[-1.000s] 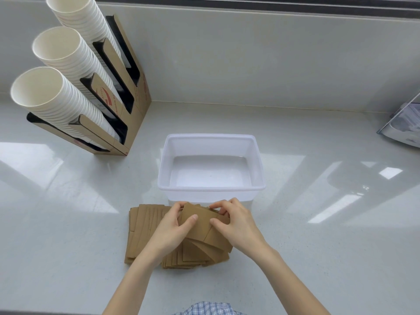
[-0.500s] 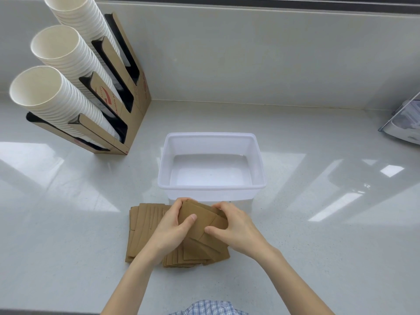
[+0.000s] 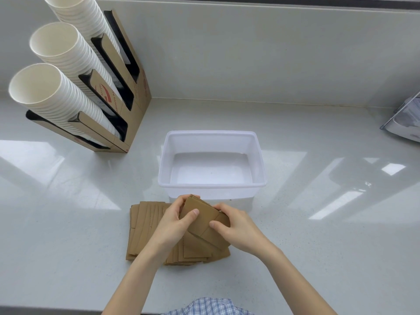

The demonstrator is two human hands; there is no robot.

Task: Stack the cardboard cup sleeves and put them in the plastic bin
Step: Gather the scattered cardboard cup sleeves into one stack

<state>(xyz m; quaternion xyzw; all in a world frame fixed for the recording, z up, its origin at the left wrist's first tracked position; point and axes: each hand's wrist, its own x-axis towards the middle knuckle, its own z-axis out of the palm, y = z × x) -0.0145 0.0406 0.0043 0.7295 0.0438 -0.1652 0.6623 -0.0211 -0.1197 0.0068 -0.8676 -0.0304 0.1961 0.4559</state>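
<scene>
Several flat brown cardboard cup sleeves (image 3: 145, 226) lie fanned out on the white counter just in front of the plastic bin. A small bunch of sleeves (image 3: 201, 220) is pinched between both hands above the pile, tilted. My left hand (image 3: 172, 226) grips its left edge, thumb on top. My right hand (image 3: 236, 228) grips its right edge. The translucent white plastic bin (image 3: 163, 176) stands right behind the hands and holds nothing.
A cardboard rack (image 3: 134, 92) at the back left holds three slanted stacks of white paper cups (image 3: 56, 98). A grey-white object (image 3: 404, 121) sits at the right edge. A wall runs along the back of the counter (image 3: 318, 223).
Both hands have drawn closer together, squaring the held sleeves into a tighter bunch. The loose pile and the bin have not moved.
</scene>
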